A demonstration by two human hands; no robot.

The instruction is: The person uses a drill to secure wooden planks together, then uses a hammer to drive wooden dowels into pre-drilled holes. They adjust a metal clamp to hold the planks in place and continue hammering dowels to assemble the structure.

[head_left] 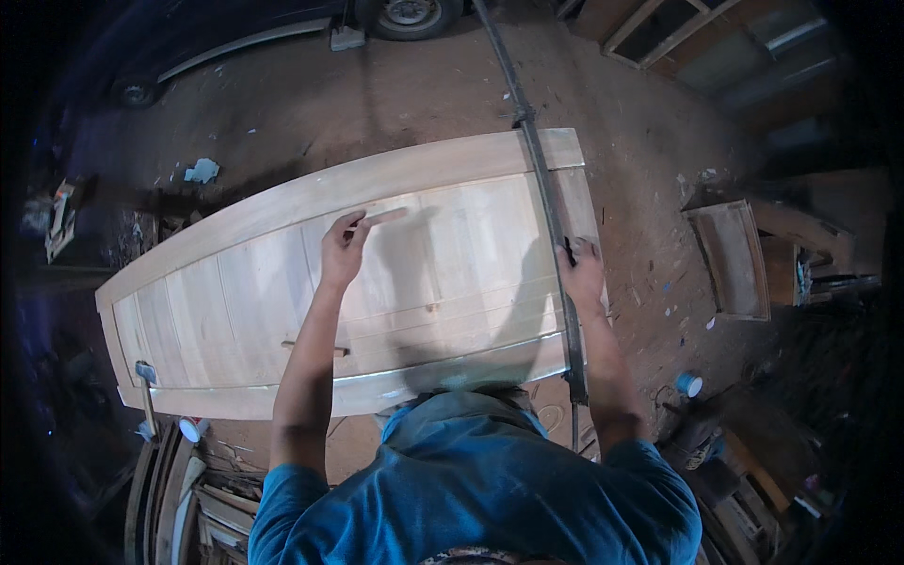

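A pale wooden panelled door [235, 301] lies flat in front of me, running from lower left to upper right. My left hand [343, 250] hovers over its middle panels and pinches a thin flat strip of wood [384, 217] between thumb and fingers. My right hand [584, 273] rests on the door's right end, fingers curled at a long dark metal bar clamp [556, 235] that crosses the door from far edge to near edge. The clamp's lower jaw [575, 381] sits at the near edge.
A second clamp [146, 377] grips the door's left near corner. Bare dirt floor [377, 94] lies beyond, with a vehicle wheel [408, 13] at the top. A small wooden frame [730, 259] lies right. A blue-capped container [689, 383] and stacked timber [202, 499] sit nearby.
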